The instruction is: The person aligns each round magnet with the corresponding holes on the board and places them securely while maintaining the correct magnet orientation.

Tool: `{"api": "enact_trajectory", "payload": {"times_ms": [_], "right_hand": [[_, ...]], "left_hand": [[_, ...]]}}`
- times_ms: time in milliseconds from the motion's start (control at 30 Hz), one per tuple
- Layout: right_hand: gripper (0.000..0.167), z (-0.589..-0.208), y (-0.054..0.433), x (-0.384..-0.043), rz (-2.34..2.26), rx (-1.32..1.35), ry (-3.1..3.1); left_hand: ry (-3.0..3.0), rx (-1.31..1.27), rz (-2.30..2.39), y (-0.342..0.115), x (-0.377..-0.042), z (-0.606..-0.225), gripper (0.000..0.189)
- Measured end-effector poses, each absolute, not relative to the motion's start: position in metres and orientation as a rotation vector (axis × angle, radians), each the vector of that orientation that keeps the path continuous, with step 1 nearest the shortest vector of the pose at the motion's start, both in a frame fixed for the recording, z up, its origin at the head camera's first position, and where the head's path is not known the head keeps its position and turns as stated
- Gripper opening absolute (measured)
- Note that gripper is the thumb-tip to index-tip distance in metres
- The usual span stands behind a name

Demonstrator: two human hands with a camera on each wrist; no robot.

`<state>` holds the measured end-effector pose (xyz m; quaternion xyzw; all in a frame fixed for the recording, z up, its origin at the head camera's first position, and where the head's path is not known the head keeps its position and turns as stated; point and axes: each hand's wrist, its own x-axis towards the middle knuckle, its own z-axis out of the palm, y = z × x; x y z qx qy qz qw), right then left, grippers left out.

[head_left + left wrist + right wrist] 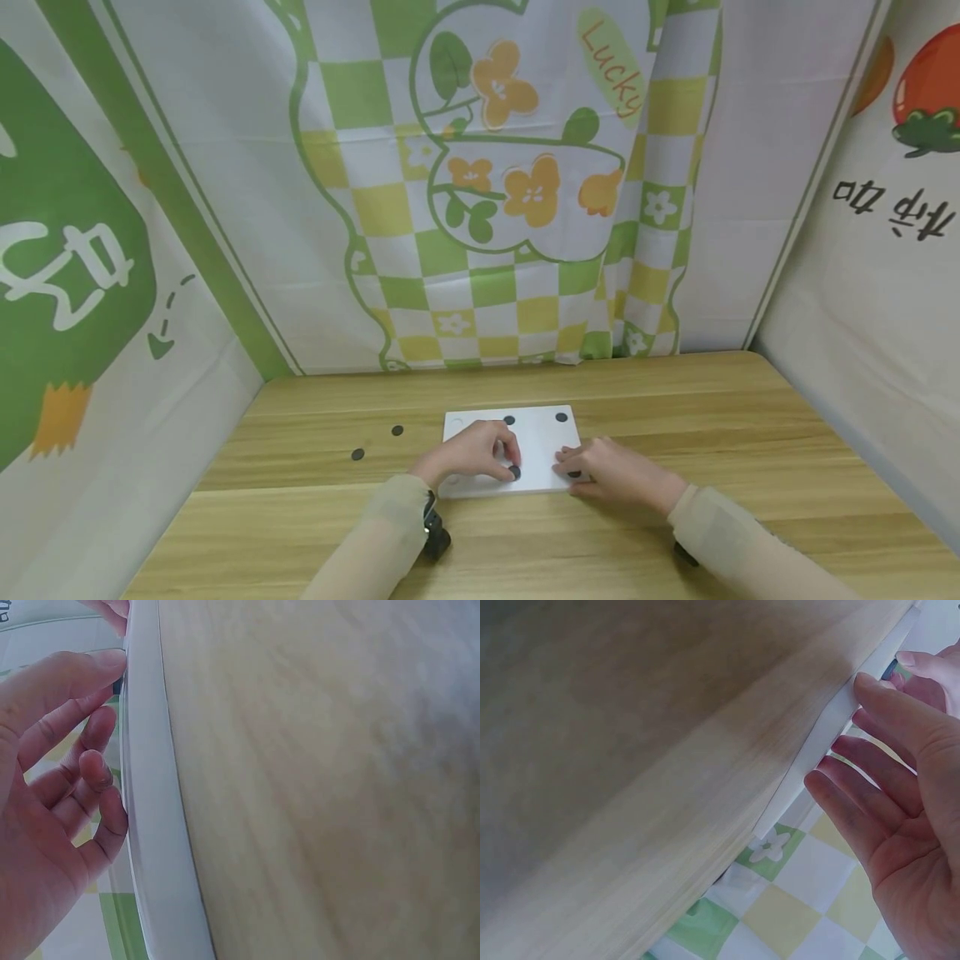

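A white board (542, 450) lies flat on the wooden table, with black discs on its face. My left hand (474, 451) reaches over its left half and pinches a black disc (514, 472) between thumb and index finger, right at the surface. In the left wrist view a dark sliver of this disc (117, 688) shows by the thumb tip; the other fingers curl loosely. At the front right corner my right hand (611, 472) holds the board, thumb at the front edge and fingers on top. Another black disc (574, 474) is partly hidden under it.
Two loose black discs, one farther back (397, 430) and one nearer (357, 454), lie on the table left of the board. Along the board's far side sit a middle disc (509, 420) and a right disc (561, 417). A patterned curtain (487, 292) hangs behind the table (315, 517).
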<state>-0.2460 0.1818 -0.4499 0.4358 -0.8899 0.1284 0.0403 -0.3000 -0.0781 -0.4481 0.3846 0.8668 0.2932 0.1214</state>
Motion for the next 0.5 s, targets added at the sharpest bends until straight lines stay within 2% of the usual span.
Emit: {"api": "enact_trajectory", "payload": {"times_ms": [500], "right_hand": [[0.03, -0.4493, 0.1816, -0.2452, 0.392, 1.356, -2.707]], "left_hand": [[2.534, 1.125, 0.861, -0.0787, -0.2989, -0.4481, 0.015]]}}
